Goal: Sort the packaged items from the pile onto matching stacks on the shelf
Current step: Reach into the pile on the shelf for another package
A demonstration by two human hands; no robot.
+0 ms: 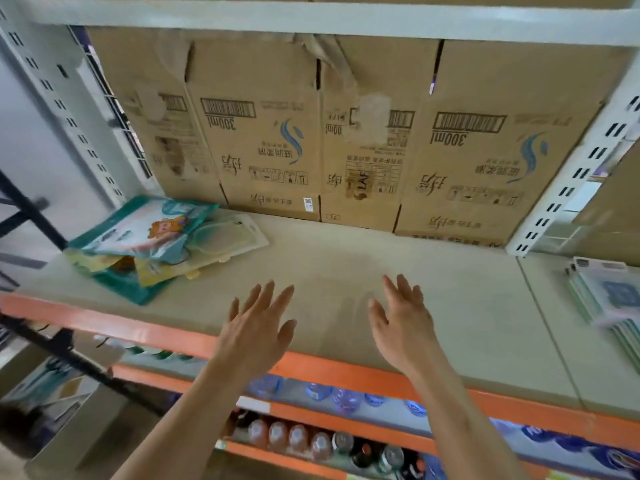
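Reaching forward at the lower middle of the frame, the left hand (258, 327) and the right hand (403, 327) are held over the beige flat shelf board (346, 258), both holding nothing. The left hand is seen from the back with its fingers straight and fanned apart. The right hand is turned edge-on, with its fingers straight and closer together and the thumb set apart. Whether either hand touches the board cannot be told from this angle. The pile of flat teal, white and yellow plastic packages (149, 244) lies loosely overlapped at the middle left of the frame, on the left end of the board and well apart from both hands. At the right edge of the frame a stack of flat pale green and white packages (609, 299) lies on the adjoining board; it is blurred. Brown cardboard boxes (346, 133), printed upside down, line the back across the upper frame. An orange metal front rail (311, 368) edges the board, and below it, at the bottom, stand rows of bottles (311, 441).
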